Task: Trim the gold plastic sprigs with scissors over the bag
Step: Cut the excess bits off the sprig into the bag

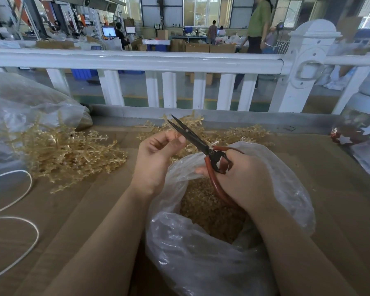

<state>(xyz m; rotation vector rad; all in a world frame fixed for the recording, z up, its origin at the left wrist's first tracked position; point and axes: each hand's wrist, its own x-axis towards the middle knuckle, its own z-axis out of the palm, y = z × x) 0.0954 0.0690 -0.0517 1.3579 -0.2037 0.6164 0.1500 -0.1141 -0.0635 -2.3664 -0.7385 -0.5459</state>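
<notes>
Two hands above the bag (201, 263): left hand (156, 159) pinches a sprig (173, 128), right hand (244, 178) grips parted scissors (192, 135). Cutting step; next, blades close.

Bright, even daylight comes through the far windows (207, 11). Shadows on the counter (77, 210) are soft. The white railing (135, 59) bows from wide-angle distortion; beyond it the background is slightly blurred.

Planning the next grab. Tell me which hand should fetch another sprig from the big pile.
Left. The left hand only pinches a small piece, and the pile lies on its side of the table. The right hand grips the scissors over the bag.
</notes>
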